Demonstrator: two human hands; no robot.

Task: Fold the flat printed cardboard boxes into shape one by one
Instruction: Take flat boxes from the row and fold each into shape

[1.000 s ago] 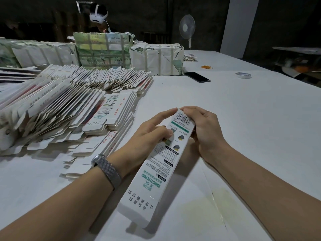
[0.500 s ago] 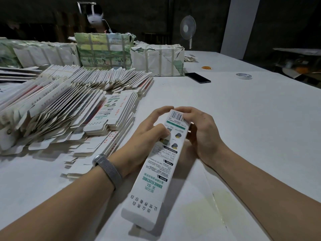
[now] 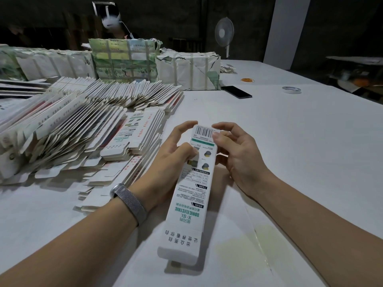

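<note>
Your long white printed box (image 3: 193,189) is formed into a sleeve; your left hand (image 3: 176,154) grips its side, your right hand (image 3: 234,150) pinches its barcode end.

— What lies on the far side of the table (image 3: 300,141)?
— A dark phone (image 3: 236,92), flat, just beside a wrapped white bundle (image 3: 187,72). Right of it a tape roll (image 3: 291,89), and farther back a small orange ring (image 3: 247,79).
— And behind?
— A fan (image 3: 224,32) stands past the table's edge, by a pale pillar (image 3: 287,27). A green printed bundle (image 3: 124,59) sits left of the white one.
</note>
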